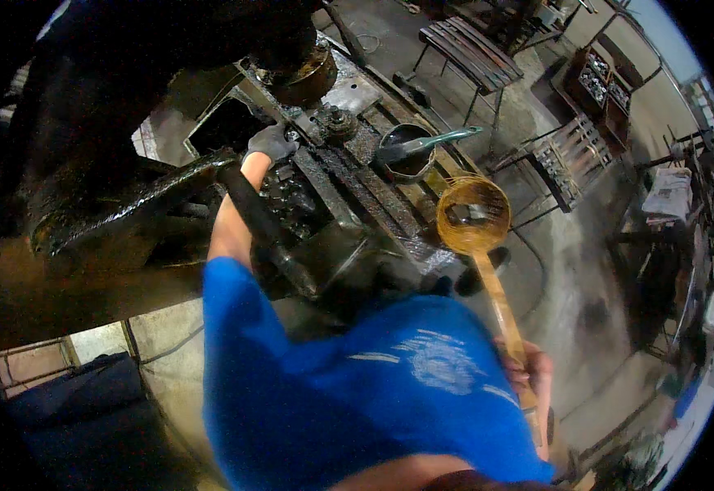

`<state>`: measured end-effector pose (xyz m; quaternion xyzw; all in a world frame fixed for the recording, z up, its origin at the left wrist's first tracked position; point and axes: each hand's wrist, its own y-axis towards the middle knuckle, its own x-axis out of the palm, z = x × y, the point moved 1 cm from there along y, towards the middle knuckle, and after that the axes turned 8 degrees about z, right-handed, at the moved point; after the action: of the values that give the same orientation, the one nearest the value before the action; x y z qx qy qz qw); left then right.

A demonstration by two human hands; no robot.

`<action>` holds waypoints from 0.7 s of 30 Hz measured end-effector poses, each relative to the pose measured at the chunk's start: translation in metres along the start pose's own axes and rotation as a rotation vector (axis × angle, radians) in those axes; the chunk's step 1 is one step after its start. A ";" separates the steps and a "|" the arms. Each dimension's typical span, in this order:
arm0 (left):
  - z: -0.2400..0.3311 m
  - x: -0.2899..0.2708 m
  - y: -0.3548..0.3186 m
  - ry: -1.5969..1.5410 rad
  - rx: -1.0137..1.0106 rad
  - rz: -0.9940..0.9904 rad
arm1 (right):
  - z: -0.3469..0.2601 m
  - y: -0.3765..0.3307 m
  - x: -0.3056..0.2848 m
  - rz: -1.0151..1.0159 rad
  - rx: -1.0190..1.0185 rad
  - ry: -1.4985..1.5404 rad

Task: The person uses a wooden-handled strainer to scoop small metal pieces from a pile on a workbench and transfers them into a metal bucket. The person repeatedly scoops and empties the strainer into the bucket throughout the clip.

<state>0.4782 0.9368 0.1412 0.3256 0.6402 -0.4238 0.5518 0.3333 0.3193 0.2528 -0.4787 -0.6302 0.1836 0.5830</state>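
My left hand [270, 145], in a dark grey glove, reaches onto the machine bed. Its fingers look curled beside a small shiny metal part [293, 137], and whatever they hold is hidden. Down at my right side, my right hand [534, 372] is wrapped round the long handle of a yellow wire-basket scoop [496, 288]. A few small grey metal pieces [471, 214] lie in its round basket. Just beyond the basket sits a dark round pot [410, 170] with a green-handled brush [430, 144] resting across its rim.
A thick dark lever bar [260, 217] crosses near my left forearm. A round toothed metal piece [335, 124] and a rusty drum [299, 78] are on the machine. Behind stand a slatted bench [471, 53], a slatted chair [574, 159] and bins of metal parts [598, 82].
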 end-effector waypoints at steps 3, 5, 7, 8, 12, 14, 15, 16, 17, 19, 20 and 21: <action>0.015 -0.009 0.004 0.119 -0.017 -0.076 | 0.009 0.000 0.000 -0.076 -0.055 0.081; 0.016 -0.003 0.010 0.113 -0.095 -0.038 | 0.009 0.001 0.000 -0.042 -0.020 0.068; 0.015 0.004 0.017 0.120 -0.169 -0.059 | 0.011 0.002 0.003 -0.048 -0.008 0.098; 0.011 0.012 0.023 0.117 -0.193 -0.076 | 0.012 0.001 0.004 -0.070 -0.018 0.137; 0.014 -0.004 0.012 0.055 -0.151 -0.043 | 0.011 -0.001 0.011 -0.066 -0.088 0.047; 0.002 0.003 0.009 -0.008 -0.154 0.014 | 0.014 0.004 0.004 -0.151 -0.088 0.047; -0.003 0.005 0.010 -0.001 -0.119 0.016 | 0.016 0.005 0.003 -0.188 -0.086 0.048; -0.007 0.008 0.010 0.005 -0.085 0.019 | 0.015 0.005 0.003 -0.189 -0.075 0.034; -0.008 0.012 0.010 0.011 -0.051 0.022 | 0.016 0.003 0.005 -0.171 -0.091 0.052; -0.004 0.004 0.004 -0.023 0.010 0.020 | 0.020 0.001 0.010 -0.142 -0.130 0.087; -0.002 -0.002 0.001 -0.040 0.039 0.018 | 0.020 0.000 0.011 -0.137 -0.131 0.091; -0.003 -0.006 -0.003 -0.053 0.063 0.019 | 0.020 -0.001 0.011 -0.138 -0.127 0.092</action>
<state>0.4751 0.9387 0.1478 0.3374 0.6085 -0.4472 0.5620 0.3167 0.3347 0.2547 -0.4783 -0.6445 0.0803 0.5911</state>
